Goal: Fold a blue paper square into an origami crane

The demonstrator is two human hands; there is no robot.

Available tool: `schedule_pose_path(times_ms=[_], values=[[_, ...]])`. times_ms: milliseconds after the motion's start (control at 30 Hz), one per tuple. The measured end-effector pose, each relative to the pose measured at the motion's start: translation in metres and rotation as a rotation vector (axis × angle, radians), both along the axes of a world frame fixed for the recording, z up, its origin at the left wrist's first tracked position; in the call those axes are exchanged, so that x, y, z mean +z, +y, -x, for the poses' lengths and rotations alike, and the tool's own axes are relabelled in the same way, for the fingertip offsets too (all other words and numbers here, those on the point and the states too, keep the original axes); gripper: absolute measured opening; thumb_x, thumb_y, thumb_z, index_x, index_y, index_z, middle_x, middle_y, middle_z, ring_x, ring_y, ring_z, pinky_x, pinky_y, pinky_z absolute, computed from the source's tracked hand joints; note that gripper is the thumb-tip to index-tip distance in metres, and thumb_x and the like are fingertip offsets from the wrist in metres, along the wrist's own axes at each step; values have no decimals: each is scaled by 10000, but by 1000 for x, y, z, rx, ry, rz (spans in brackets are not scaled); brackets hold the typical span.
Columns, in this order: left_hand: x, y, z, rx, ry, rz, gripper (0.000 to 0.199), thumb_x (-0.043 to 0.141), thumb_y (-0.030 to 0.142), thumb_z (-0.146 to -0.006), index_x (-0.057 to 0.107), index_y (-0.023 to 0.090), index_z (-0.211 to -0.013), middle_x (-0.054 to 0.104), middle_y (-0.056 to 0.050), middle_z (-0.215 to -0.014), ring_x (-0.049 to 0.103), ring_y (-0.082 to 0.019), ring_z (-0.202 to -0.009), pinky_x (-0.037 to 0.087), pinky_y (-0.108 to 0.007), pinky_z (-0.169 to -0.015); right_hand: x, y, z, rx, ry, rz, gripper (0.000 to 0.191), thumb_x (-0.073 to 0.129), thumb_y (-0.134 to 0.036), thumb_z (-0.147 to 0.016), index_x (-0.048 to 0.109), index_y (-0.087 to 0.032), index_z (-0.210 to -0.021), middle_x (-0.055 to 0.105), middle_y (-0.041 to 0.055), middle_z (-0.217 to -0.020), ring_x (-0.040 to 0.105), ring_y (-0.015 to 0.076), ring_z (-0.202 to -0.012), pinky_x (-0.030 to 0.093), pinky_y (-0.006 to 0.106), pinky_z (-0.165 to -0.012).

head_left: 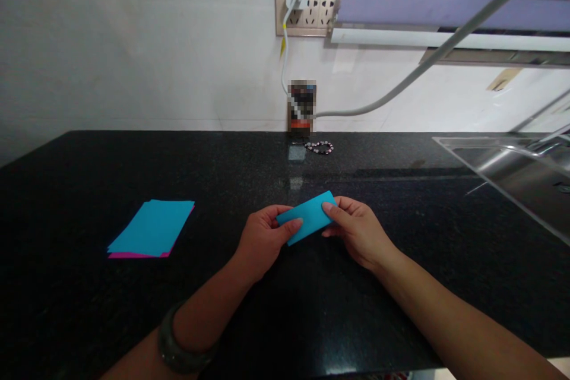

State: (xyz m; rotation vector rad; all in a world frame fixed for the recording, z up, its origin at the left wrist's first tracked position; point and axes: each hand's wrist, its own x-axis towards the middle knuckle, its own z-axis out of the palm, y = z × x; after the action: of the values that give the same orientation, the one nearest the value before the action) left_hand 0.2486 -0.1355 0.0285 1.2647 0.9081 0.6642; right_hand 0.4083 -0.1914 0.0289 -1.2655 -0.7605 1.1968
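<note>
Bare forearms, one dark bangle [166, 341].
Thick, smooth and rounded, the grey-green band rings the left forearm [209, 303], toward the counter's [285, 320] near edge, with a faint sheen. The right forearm [423, 303], left hand [263, 240] and right hand [358, 228] are unadorned.

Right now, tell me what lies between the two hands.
In the head view, a blue paper piece spans between the left hand and the right hand, held by both.

This looks like a kitchen. A shiny metal sink [512, 165] is set into the right side of a long black desk [427, 225]. Behind it is a white wall [142, 53] with a row of sockets [312, 12].
</note>
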Motion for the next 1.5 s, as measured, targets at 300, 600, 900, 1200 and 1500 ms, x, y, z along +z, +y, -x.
schedule_pose_path(times_ms=[300,600,900,1200,1500], values=[[0,1,0,50,38,-5,330,656,349,-647,594,123,-879,588,10,-619,496,-93,-519,378,-216,-494,-2,-1,0,12,-21,-10,242,618,-381,-705,571,-145,-738,535,-2,-664,499,83,-575,447,189,-471],[0,0,-1,41,50,6,330,643,357,-659,590,122,-885,590,-3,-631,501,-101,-533,380,-224,-502,-3,-1,-1,5,-42,-9,259,618,-398,-700,557,-147,-731,531,8,-668,495,91,-569,448,197,-464],[0,1,0,35,62,-6,283,628,363,-671,598,132,-833,579,5,-612,495,-101,-526,375,-218,-493,-2,0,1,2,-48,-7,273,611,-415,-695,544,-151,-707,517,1,-654,482,87,-553,440,202,-463],[1,1,-1,44,76,-5,273,620,359,-677,598,134,-830,586,2,-615,501,-103,-525,383,-223,-498,-4,-1,0,6,-67,-20,259,594,-410,-714,544,-156,-714,513,-7,-643,485,87,-554,429,202,-466],[-1,2,-1,51,78,-8,273,624,367,-666,606,143,-821,588,5,-602,509,-110,-525,381,-224,-494,-5,0,0,8,-84,-18,267,597,-421,-708,548,-158,-711,525,-4,-635,494,92,-553,434,209,-476]])
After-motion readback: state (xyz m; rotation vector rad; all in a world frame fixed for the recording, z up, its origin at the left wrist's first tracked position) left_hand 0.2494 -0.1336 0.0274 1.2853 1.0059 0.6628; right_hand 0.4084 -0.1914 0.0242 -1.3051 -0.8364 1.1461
